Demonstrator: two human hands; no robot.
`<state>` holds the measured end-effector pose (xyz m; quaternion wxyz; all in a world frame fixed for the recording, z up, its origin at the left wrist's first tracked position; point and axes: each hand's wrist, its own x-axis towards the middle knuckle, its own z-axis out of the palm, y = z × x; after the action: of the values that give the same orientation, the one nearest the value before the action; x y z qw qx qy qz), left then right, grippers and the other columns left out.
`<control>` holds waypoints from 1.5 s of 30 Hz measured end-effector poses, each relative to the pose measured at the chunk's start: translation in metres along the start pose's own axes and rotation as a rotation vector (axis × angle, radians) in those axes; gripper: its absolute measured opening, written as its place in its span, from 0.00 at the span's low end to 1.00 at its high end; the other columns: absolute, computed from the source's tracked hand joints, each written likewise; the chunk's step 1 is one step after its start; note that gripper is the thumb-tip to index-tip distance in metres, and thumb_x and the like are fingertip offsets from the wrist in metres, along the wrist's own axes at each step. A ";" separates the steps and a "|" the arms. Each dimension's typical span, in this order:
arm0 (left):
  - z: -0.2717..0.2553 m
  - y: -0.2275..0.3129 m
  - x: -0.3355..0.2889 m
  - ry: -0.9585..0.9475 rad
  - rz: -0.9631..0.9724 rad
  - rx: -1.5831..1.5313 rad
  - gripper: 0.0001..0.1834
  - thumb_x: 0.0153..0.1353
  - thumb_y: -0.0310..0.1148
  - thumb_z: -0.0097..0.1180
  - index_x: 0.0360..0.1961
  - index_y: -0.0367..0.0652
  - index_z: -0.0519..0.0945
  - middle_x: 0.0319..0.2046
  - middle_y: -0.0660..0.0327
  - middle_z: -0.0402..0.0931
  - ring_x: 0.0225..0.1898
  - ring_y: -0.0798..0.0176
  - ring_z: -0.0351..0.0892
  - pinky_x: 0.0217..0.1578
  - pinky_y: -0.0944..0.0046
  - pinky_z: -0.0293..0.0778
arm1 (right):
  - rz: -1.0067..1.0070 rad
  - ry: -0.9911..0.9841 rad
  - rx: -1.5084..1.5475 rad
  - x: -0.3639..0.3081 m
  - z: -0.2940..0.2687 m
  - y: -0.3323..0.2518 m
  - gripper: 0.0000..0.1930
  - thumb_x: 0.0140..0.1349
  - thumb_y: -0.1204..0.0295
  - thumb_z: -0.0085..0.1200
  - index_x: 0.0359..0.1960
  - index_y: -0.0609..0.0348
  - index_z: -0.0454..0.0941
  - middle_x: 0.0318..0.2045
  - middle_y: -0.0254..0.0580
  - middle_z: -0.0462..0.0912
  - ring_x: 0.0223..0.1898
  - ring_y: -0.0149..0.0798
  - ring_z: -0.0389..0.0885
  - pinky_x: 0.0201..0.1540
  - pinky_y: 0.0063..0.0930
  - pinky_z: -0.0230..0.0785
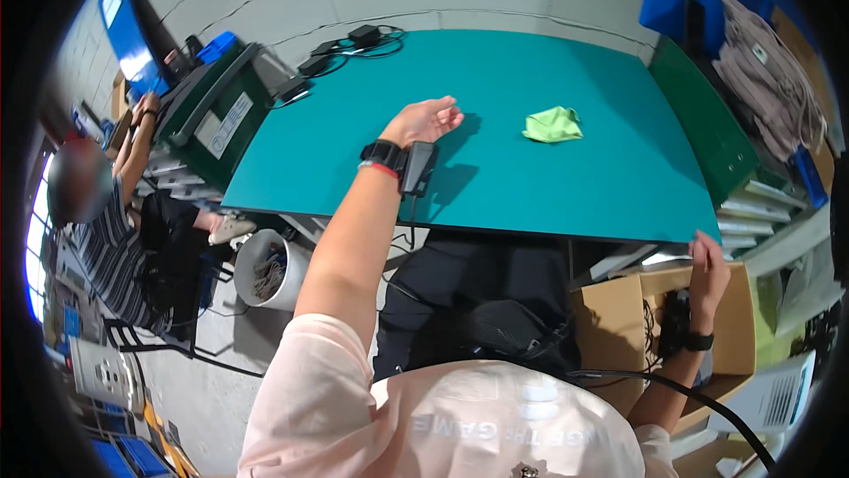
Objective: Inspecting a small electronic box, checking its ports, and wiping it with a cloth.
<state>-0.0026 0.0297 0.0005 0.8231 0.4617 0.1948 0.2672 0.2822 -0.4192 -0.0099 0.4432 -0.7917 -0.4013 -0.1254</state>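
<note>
The light-green microfibre cloth (554,124) lies crumpled on the teal table (531,195), to the right of its middle. I judge that it is very light and soft, not fragile, and with little risk of slipping. Its raised folds seem the best place for a pinch; a flat edge may be harder to lift from this smooth surface. The left hand (429,122) is above the table, left of the cloth, with fingers loosely bent and nothing visible inside. The right hand (710,267) is near the table's front right corner, over the open cardboard box (610,319); whether it holds something, I cannot tell.
</note>
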 end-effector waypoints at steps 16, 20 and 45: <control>-0.199 0.170 -0.057 0.958 0.048 0.661 0.20 0.51 0.32 0.61 0.42 0.30 0.73 0.37 0.55 0.74 0.33 0.58 0.77 0.30 0.62 0.76 | -0.049 -1.281 0.582 0.109 0.293 -0.248 0.12 0.58 0.70 0.51 0.40 0.64 0.77 0.25 0.37 0.78 0.22 0.24 0.75 0.21 0.17 0.68; -0.250 0.198 -0.053 1.030 -0.087 0.850 0.23 0.46 0.34 0.65 0.40 0.29 0.75 0.36 0.54 0.76 0.36 0.59 0.76 0.36 0.61 0.74 | 0.151 -1.278 0.758 0.113 0.305 -0.235 0.13 0.61 0.69 0.49 0.42 0.65 0.75 0.25 0.38 0.77 0.23 0.26 0.76 0.20 0.18 0.69; -0.115 0.100 -0.019 0.781 0.189 1.403 0.48 0.25 0.40 0.76 0.48 0.31 0.63 0.46 0.43 0.63 0.48 0.48 0.66 0.48 0.59 0.69 | 0.261 -1.197 0.916 0.119 0.310 -0.226 0.14 0.63 0.69 0.47 0.44 0.67 0.73 0.30 0.41 0.75 0.26 0.28 0.76 0.24 0.18 0.72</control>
<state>-0.1084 0.1365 0.0310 0.1881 0.7584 0.5510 0.2931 0.1414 -0.0436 0.0136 0.4454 -0.5026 -0.4881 0.5574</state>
